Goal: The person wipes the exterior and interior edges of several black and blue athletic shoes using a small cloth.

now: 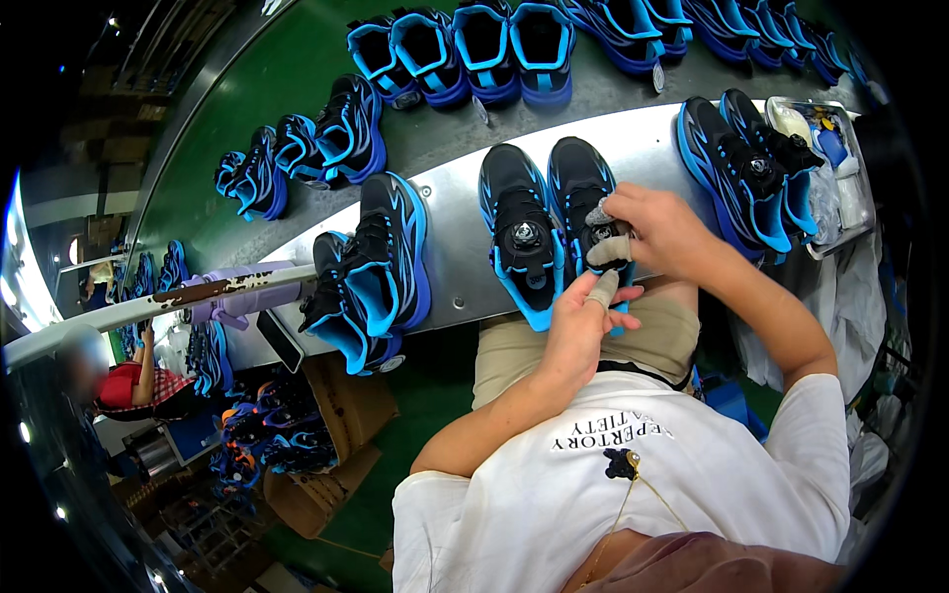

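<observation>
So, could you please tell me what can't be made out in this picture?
Head view, middle pair's right shoe: its opening is largely hidden by the left hand and right hand.
Head view, anything pinched between the fingers: hidden by the fingers themselves.
Head view, some far shoes: cut off by the upper edge.
Head view, heaped shoes: too small and dark to count.

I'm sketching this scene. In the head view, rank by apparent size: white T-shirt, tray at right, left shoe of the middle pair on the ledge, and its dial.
1. White T-shirt
2. Tray and left shoe, too alike to rank
3. Dial
</observation>
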A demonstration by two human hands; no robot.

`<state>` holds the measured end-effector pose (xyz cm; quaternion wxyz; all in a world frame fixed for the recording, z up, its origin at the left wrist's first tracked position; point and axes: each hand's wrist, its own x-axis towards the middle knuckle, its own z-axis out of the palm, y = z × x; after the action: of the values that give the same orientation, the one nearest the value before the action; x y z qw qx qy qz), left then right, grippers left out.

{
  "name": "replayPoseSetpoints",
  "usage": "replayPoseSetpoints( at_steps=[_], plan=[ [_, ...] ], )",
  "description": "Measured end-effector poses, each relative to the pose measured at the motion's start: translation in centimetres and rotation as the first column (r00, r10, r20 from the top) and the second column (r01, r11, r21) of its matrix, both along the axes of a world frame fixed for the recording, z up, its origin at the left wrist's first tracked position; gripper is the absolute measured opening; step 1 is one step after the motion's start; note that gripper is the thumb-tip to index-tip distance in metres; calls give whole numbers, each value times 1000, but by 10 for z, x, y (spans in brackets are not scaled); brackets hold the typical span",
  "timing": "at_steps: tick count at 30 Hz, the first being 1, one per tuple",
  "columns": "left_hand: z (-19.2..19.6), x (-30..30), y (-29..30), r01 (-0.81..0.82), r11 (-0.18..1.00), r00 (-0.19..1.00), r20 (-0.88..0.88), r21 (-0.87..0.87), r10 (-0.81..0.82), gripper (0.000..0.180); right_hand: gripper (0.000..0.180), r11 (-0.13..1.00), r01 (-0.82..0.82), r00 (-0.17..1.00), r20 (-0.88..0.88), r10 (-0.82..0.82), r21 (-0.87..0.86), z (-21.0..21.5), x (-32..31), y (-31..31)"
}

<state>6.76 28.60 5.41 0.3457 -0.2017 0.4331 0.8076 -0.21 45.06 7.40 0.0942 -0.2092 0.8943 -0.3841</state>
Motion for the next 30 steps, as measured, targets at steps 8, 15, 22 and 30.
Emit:
replayPoseSetpoints(
  at_steps=[8, 15, 22, 30],
  plan=[
    [2, 1, 1, -35, 999, 999, 23, 0, 35, 22, 30, 999, -43, 996, -72, 43, 1, -11, -2, -1],
    [-1, 3, 0, -10, 1000, 1000, 9, 12, 10, 22, 34, 962, -205, 956, 173, 236, -179, 7, -16, 14],
    [-3, 2, -2, 8, 1000, 1000, 27, 15, -8, 23, 31, 990, 87, 996, -27, -90, -111, -10, 13, -4],
    [4, 4, 7, -47, 999, 998, 33, 14, 47, 24, 31, 985, -103, 994, -56, 96, -140, -15, -1, 2]
  ],
)
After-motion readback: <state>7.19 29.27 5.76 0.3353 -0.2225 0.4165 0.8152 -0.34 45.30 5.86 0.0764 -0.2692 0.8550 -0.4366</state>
